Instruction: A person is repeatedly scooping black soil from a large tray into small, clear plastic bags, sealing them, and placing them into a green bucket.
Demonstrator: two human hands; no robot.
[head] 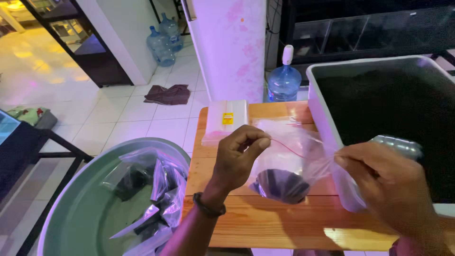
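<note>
Green round tub (85,199) sits low at your left, holding several filled plastic bags (151,194). Your left hand (239,156) pinches one end of a thin red band (289,148) between thumb and forefinger. That band runs across the neck of a clear plastic bag (284,170) with dark contents, held just above the wooden surface (265,223). Your right hand (384,185) grips the bag's twisted neck and the band's other end. Beyond it, a white tank (327,123) holds dark material.
</note>
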